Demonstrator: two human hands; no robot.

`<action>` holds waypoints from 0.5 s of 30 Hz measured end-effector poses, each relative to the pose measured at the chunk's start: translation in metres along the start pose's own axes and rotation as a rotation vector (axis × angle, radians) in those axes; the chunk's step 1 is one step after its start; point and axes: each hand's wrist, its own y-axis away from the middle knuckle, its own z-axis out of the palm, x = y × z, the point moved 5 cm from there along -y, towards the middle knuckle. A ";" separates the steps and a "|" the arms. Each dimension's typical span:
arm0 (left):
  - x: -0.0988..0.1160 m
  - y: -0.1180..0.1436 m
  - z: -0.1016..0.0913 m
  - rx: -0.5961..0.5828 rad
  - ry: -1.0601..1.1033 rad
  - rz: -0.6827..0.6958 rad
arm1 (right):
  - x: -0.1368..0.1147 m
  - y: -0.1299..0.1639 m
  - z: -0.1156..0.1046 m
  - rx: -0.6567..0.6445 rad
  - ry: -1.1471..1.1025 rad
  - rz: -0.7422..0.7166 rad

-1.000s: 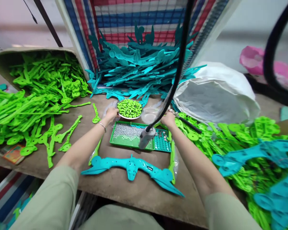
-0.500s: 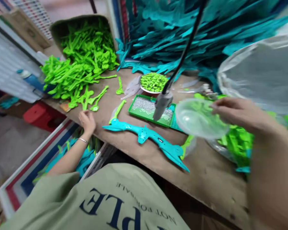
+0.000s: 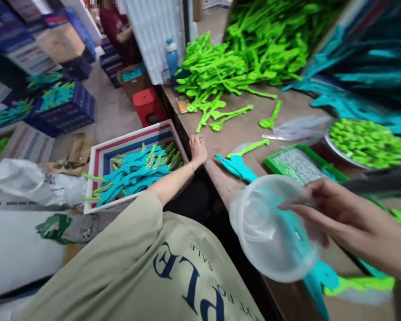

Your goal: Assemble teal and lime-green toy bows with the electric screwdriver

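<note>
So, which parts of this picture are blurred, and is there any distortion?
Head view: the right hand and its clear bowl are motion-blurred, as are the teal parts at upper right. The left hand on the table edge and the crate look sharper. The wide lens tilts and bends the scene; lighting is even, without hard shadows.

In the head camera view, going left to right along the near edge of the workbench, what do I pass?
Striped box of teal parts → left hand on the bench edge → teal dinosaur-shaped piece → clear plastic bowl → right hand holding that bowl.
</note>
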 end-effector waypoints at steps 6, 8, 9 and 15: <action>-0.006 0.005 0.001 0.051 0.035 0.020 | -0.006 -0.039 0.039 -0.257 -0.026 -0.045; -0.008 0.006 -0.001 0.054 0.035 0.026 | -0.001 -0.048 0.040 -0.215 -0.062 -0.061; -0.008 0.006 -0.002 0.053 0.039 0.031 | 0.003 -0.051 0.041 -0.191 -0.089 -0.066; -0.004 -0.001 -0.002 0.046 0.116 0.062 | 0.044 -0.048 0.067 -0.201 -0.292 0.063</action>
